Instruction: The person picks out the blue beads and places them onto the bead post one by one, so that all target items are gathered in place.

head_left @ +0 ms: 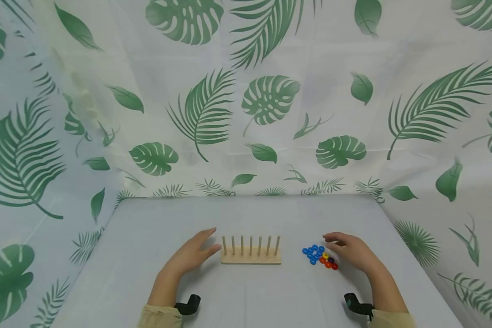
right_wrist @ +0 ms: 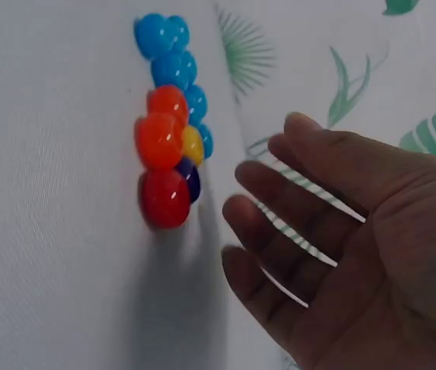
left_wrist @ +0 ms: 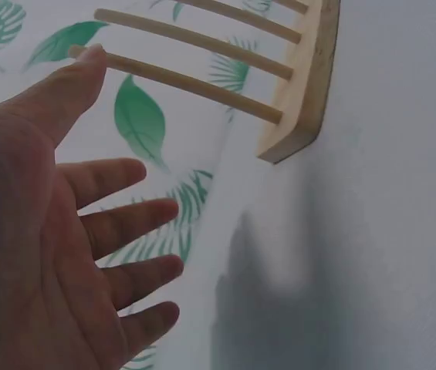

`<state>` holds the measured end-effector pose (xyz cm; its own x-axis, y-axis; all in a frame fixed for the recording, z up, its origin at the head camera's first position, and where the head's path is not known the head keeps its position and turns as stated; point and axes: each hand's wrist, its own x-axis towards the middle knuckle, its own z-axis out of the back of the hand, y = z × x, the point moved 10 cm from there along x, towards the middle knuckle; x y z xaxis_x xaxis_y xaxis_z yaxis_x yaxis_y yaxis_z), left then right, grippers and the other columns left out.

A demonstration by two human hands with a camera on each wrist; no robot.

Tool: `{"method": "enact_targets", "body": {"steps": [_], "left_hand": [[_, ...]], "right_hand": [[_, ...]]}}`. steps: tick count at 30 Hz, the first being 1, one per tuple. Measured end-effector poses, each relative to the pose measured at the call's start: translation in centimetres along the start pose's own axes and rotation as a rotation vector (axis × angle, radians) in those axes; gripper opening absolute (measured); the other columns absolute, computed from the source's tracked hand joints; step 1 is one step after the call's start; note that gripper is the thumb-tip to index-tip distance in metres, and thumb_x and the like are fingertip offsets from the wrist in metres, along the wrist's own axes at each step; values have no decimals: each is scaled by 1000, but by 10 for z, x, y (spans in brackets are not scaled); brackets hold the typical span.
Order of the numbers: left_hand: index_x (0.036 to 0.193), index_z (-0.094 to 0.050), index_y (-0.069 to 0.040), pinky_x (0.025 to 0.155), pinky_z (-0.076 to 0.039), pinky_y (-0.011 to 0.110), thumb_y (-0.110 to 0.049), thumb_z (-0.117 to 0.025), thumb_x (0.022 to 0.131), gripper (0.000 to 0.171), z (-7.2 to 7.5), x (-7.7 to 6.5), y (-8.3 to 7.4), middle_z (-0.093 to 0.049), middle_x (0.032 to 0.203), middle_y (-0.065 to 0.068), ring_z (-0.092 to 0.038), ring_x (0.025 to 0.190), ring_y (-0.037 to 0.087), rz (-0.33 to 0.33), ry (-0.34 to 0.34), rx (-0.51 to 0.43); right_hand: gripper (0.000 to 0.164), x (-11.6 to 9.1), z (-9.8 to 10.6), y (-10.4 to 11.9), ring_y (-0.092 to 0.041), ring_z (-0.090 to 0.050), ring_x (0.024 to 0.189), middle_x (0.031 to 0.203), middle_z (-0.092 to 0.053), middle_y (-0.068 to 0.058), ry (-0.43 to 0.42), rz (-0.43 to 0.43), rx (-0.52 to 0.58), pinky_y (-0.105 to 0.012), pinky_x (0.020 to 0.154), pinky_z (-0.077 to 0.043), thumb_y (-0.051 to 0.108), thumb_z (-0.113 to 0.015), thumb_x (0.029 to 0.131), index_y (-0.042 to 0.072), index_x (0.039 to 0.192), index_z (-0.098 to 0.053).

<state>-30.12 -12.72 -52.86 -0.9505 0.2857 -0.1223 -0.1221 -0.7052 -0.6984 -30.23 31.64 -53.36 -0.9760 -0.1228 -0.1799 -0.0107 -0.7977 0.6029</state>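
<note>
A light wooden peg rack [head_left: 251, 261] with a row of several upright pegs stands on the white table. Just left of it my left hand [head_left: 190, 253] hovers, fingers spread; in the left wrist view the thumb overlaps the tip of the end peg [left_wrist: 194, 91]. To the right of the rack lies a cluster of small glossy beads: several blue beads [head_left: 310, 251], a yellow bead [head_left: 325, 256], a dark purple bead [head_left: 330, 260], and orange and red beads [right_wrist: 165, 199]. At the cluster's right side my right hand [head_left: 350, 250] hangs with relaxed fingers, holding nothing.
The table [head_left: 250, 300] has a pale cover. Behind it and at both sides hangs a white curtain [head_left: 303, 100] printed with green leaves. A black wrist mount [head_left: 188, 305] sits on the left wrist, another black mount [head_left: 356, 304] on the right.
</note>
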Motion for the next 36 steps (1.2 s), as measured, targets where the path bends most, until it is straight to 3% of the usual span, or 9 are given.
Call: {"method": "enact_targets", "body": {"steps": [7, 10, 15, 22, 30, 36], "left_hand": [[148, -47, -19, 119, -28, 60, -56, -63, 91, 70, -19, 7, 15, -44, 154, 13, -34, 145, 39, -4, 23, -34], [146, -49, -18, 119, -25, 63, -54, -68, 88, 71, -25, 9, 18, -43, 154, 14, -30, 147, 41, -41, 9, -27], [144, -52, -16, 119, -22, 65, -51, -72, 85, 72, -32, 7, 17, -45, 153, 10, -24, 148, 43, -148, -27, 76], [138, -58, -14, 120, -24, 60, -48, -73, 85, 65, -36, 5, 11, -51, 147, 9, -32, 145, 42, -254, -139, 234], [135, -60, -14, 120, -27, 59, -45, -75, 85, 61, -38, 6, 9, -54, 144, 8, -37, 143, 41, -273, -197, 292], [134, -61, -15, 119, -28, 59, -46, -75, 84, 61, -40, 7, 9, -55, 143, 7, -38, 142, 40, -271, -205, 311]], "right_hand": [[32, 16, -13, -16, -18, -59, 94, 112, -69, -2, 82, -18, 121, -29, 79, -53, 29, -70, 93, 18, 123, -68], [33, 21, -16, -20, -18, -57, 94, 107, -68, 0, 87, -20, 99, -30, 82, -52, 31, -72, 91, 21, 122, -69], [26, 26, -19, -20, -19, -55, 97, 104, -65, 0, 107, -3, 66, -33, 86, -52, 29, -71, 92, 22, 117, -72], [20, 28, -21, -20, -20, -55, 98, 105, -65, -1, 117, -13, 56, -41, 90, -54, 25, -70, 92, 23, 112, -74], [19, 31, -20, -19, -18, -52, 82, 85, -57, -2, 69, 3, 27, -29, 69, -45, 26, -72, 90, 20, 108, -70], [21, 31, -18, -20, -19, -51, 80, 85, -56, -3, 39, 4, 8, -29, 67, -43, 27, -72, 90, 21, 111, -68]]}}
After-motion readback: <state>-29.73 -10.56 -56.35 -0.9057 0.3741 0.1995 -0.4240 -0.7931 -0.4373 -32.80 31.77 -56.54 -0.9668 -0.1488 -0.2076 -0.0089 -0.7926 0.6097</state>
